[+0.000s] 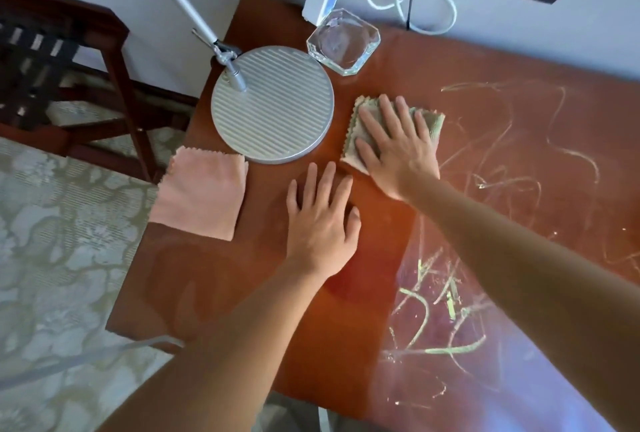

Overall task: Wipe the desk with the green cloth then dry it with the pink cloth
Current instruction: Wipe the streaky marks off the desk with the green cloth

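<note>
While two hands (pixel 353 189) press flat, two cloths (pixel 349 151) lie on one desk (pixel 346 327).

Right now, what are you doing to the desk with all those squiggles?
The right hand presses flat on the green cloth, beside the lamp base, wiping the desk. The left hand rests flat on bare wood. Scribbles remain on the right. The pink cloth lies unused at the left edge.
</note>
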A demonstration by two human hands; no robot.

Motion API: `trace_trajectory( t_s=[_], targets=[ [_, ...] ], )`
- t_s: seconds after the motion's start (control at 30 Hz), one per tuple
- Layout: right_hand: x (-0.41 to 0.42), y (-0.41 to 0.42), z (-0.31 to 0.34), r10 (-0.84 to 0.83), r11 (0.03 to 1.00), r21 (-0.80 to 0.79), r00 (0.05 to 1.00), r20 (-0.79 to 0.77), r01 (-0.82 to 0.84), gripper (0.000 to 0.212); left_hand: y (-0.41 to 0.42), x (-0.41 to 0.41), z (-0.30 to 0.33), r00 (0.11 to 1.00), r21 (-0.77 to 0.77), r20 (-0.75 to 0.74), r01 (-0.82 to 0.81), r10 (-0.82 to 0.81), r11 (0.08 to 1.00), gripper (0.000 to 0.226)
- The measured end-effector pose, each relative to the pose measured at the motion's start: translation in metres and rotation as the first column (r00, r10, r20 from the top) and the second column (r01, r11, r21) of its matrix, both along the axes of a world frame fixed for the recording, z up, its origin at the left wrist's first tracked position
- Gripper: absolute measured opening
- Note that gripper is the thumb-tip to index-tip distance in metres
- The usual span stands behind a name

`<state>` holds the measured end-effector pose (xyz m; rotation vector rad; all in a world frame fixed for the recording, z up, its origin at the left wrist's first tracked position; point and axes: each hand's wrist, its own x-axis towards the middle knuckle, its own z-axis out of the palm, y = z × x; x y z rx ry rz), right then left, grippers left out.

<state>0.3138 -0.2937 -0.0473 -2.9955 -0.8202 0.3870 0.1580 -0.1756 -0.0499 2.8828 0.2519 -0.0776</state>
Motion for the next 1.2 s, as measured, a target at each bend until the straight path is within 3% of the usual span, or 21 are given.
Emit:
trace_trajectory(
  t_s=[0.13,0.33,0.43,0.67,0.93,1.03,1.2],
  targets=[
    [0.011,0.008,-0.001,-0.047,0.998,0.042,0.999,-0.003,0.047,0.066,-0.006,0.004,-0.011,0.999,0.049,0.006,-0.044,0.043,0.998,0.058],
    [-0.056,-0.023,0.000,0.130,0.991,0.031,0.991,-0.030,-0.129,0.062,-0.006,0.002,-0.013,0.999,0.057,0.023,-0.034,0.032,0.998,0.058],
    [-0.020,-0.022,0.001,0.142,0.990,0.025,0.989,-0.040,-0.141,0.064,-0.006,0.002,-0.013,0.999,0.063,0.024,-0.037,0.035,0.997,0.058],
    [0.083,0.016,0.000,-0.068,0.997,0.047,0.998,0.001,0.068,0.065,-0.006,0.004,-0.015,0.998,0.085,0.037,-0.044,0.041,0.995,0.057],
    [-0.018,-0.024,-0.001,0.094,0.994,0.050,0.995,-0.031,-0.092,0.066,-0.006,0.004,-0.014,0.998,0.069,0.042,-0.052,0.050,0.996,0.057],
    [0.024,-0.023,0.000,0.082,0.996,0.042,0.996,-0.019,-0.081,0.069,-0.006,0.004,-0.013,0.999,0.061,0.026,-0.048,0.046,0.997,0.058],
    [0.108,-0.014,-0.002,-0.086,0.996,0.038,0.996,0.036,0.085,0.067,-0.005,0.003,-0.016,0.998,0.072,0.047,-0.047,0.043,0.996,0.059]
  ],
)
